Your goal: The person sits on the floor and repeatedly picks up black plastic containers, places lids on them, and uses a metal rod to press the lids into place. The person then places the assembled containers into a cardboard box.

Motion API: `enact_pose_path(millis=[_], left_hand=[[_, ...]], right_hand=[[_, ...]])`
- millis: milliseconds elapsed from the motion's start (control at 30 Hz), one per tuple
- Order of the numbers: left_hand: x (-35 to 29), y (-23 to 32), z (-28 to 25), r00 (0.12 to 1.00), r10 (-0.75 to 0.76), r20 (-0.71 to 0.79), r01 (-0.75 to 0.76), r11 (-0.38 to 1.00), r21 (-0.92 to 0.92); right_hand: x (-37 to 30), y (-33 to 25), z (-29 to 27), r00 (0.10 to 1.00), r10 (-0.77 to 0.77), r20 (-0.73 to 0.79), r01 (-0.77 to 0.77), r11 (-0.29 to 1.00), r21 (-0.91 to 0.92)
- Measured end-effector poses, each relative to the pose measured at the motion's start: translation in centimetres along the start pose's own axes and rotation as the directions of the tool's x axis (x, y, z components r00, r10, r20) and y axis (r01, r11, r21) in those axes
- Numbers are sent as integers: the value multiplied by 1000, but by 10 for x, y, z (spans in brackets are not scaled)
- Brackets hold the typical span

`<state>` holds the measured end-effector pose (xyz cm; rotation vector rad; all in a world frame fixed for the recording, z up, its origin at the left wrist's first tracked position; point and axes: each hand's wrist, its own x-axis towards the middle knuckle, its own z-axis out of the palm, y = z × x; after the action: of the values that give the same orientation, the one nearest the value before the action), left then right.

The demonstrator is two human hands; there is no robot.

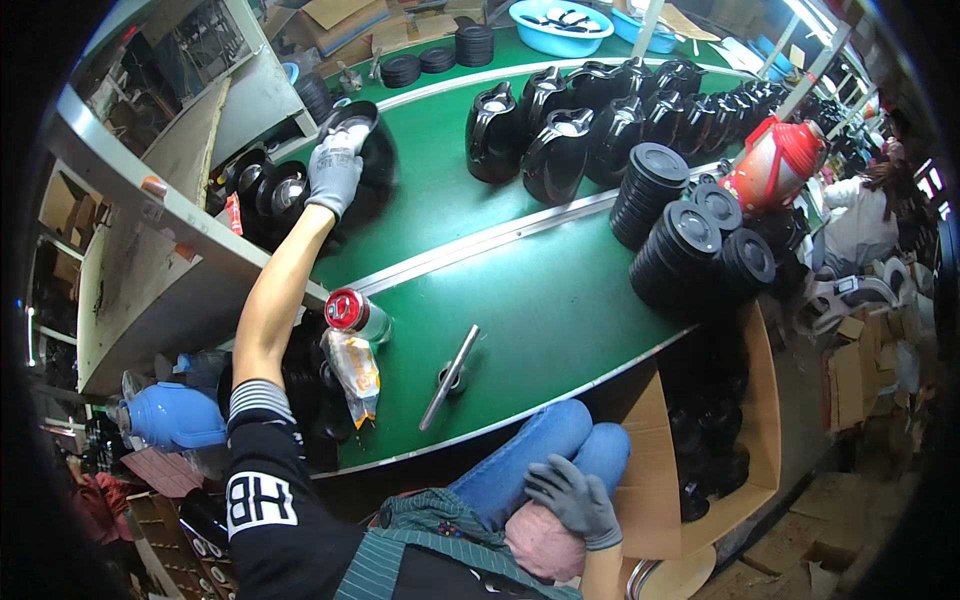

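Note:
My left hand (335, 172), in a grey glove, reaches to the far left of the green bench with its fingers closed at the top of a black vacuum jug (376, 150); the jug is partly smeared by motion. Other black jugs (288, 190) stand close beside that hand. My right hand (578, 502), also gloved in grey, hovers or rests over my lap, its fingers stretched out. Beneath and beside it lies a pink rounded bundle (543, 541); contact with the hand cannot be made out.
Rows of black jugs (557, 155) line the bench beyond a metal rail (470, 253). Stacked black discs (690, 245) and a red jug (775, 165) stand right. Near me are a metal bar (450, 378), a can (357, 315) and a packet (353, 375). A cardboard box (645, 470) sits lower right.

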<state>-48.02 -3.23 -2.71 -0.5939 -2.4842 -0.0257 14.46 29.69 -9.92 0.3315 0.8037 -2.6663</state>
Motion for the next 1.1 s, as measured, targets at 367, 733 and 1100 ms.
enact_pose_path(millis=[367, 733, 1100], left_hand=[[-138, 182, -290, 751, 659, -39, -594, 648, -477], [-265, 187, -287, 975, 220, 40, -85, 532, -843], [-391, 200, -132, 759, 338, 556, 605, -52, -794]], right_hand=[[70, -110, 174, 574, -439, 691, 297, -675, -675], [-44, -37, 123, 582, -724, 370, 387, -153, -909], [-63, -20, 133, 630, -722, 285, 516, 115, -849]])
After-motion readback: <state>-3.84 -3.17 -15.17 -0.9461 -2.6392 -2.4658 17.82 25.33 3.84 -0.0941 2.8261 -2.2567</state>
